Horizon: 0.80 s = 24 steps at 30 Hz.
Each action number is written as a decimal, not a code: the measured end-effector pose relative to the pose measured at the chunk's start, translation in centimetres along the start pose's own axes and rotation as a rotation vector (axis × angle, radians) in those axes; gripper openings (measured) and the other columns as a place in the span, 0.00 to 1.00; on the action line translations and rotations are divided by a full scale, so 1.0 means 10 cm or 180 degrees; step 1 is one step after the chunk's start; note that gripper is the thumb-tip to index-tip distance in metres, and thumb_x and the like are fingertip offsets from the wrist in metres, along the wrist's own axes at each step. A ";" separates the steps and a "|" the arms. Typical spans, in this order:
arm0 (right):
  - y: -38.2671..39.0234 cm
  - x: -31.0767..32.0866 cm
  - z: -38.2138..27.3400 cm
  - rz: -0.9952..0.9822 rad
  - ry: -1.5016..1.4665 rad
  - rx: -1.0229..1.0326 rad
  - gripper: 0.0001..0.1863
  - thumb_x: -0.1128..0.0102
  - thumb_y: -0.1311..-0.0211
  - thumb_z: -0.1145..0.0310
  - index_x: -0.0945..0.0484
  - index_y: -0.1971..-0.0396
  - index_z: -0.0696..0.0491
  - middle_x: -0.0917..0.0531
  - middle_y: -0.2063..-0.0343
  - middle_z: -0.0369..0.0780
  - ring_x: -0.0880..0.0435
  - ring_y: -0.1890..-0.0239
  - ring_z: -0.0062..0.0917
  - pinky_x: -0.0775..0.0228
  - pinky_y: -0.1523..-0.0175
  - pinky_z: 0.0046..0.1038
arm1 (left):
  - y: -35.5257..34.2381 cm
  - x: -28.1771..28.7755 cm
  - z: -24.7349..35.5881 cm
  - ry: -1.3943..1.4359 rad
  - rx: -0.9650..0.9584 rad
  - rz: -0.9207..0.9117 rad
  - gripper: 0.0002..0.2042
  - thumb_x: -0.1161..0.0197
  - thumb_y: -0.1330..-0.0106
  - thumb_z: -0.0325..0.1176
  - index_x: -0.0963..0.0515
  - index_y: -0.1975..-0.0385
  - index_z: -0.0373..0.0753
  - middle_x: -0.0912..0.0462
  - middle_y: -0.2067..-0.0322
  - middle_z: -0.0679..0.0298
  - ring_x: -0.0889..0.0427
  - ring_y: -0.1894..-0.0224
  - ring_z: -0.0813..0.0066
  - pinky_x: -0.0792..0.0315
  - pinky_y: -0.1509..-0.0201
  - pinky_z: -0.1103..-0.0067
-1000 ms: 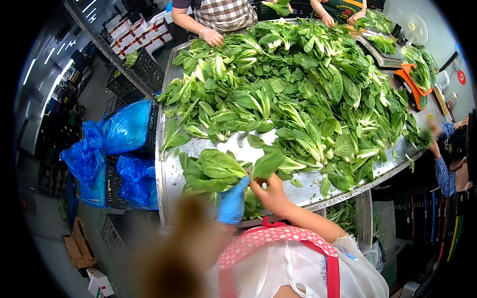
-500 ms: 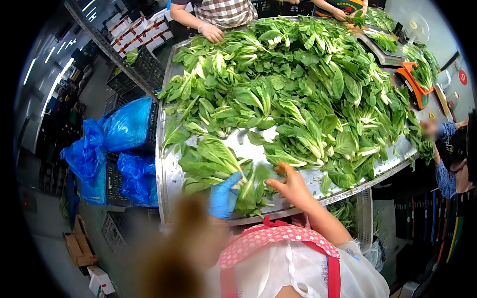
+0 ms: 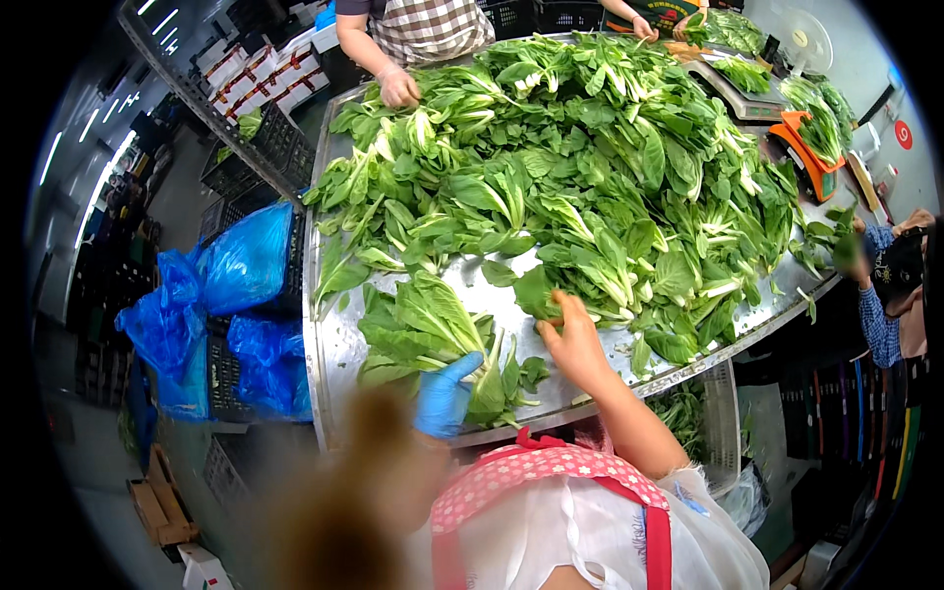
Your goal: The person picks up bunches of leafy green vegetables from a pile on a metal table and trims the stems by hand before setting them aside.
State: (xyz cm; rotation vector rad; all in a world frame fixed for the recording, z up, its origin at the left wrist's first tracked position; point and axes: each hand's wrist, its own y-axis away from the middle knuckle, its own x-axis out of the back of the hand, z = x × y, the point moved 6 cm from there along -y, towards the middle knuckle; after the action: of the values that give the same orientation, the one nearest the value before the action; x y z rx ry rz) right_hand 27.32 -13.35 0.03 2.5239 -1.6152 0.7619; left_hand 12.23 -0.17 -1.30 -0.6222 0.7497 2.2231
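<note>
My left hand (image 3: 444,395), in a blue glove, is closed around the stem end of a bunch of leafy greens (image 3: 423,320) at the table's near edge. Its broad leaves spread to the left and away from me. Bare and ungloved, my right hand (image 3: 580,346) is to the right, fingers curled around the edge of a loose green leaf (image 3: 534,293). Between my hands lie small loose leaves (image 3: 516,379) on the metal table (image 3: 482,292). Beyond them a big heap of pale-stemmed leafy greens (image 3: 580,167) covers most of the top.
Blue plastic bags (image 3: 246,258) sit on black crates left of the table. A person in a checked apron (image 3: 433,29) works across it; others stand at the far right and right edge. Scales, one orange (image 3: 811,157), and a fan (image 3: 804,41) are at the far right.
My right hand has moved slightly up and away from the bunch, and the leaf with it. The left hand keeps its grip. The whole view has shifted a little.
</note>
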 end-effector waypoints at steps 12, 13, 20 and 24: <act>0.08 -0.39 -0.11 -0.1303 -0.2001 -0.1072 0.11 0.38 0.44 0.66 0.23 0.70 0.59 0.22 0.78 0.33 0.26 0.76 0.13 0.34 0.71 0.19 | 0.02 -0.03 -0.21 0.0211 0.0340 -0.0159 0.19 0.42 0.45 0.16 0.29 0.52 0.38 0.23 0.58 0.63 0.23 0.57 0.74 0.28 0.54 0.80; 0.08 -0.38 -0.08 -0.1230 -0.2068 -0.1121 0.10 0.38 0.44 0.66 0.23 0.71 0.59 0.22 0.78 0.33 0.27 0.76 0.13 0.34 0.71 0.18 | 0.02 -0.05 -0.21 0.0176 0.0317 -0.0157 0.19 0.42 0.45 0.16 0.29 0.52 0.38 0.23 0.58 0.63 0.23 0.57 0.74 0.28 0.54 0.80; 0.05 -0.09 -0.51 -0.0591 -0.0929 0.0297 0.08 0.36 0.48 0.72 0.22 0.69 0.58 0.27 0.78 0.36 0.30 0.79 0.18 0.36 0.72 0.19 | 0.06 -0.19 -0.18 -0.0261 0.0052 -0.0006 0.18 0.39 0.46 0.18 0.29 0.54 0.38 0.22 0.62 0.64 0.23 0.63 0.76 0.29 0.61 0.81; 0.06 -0.11 -0.57 -0.0737 -0.1021 0.0290 0.09 0.36 0.49 0.72 0.22 0.68 0.59 0.27 0.77 0.38 0.27 0.77 0.19 0.35 0.72 0.20 | 0.08 -0.25 -0.15 -0.0471 -0.0211 0.0013 0.18 0.38 0.46 0.19 0.28 0.54 0.38 0.22 0.63 0.65 0.23 0.63 0.78 0.29 0.62 0.82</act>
State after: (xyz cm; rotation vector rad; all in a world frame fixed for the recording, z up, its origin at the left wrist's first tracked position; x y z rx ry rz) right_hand 24.29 -10.98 4.41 2.9547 -1.3482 0.4339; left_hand 13.55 -2.79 -0.53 -0.4821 0.6049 2.2769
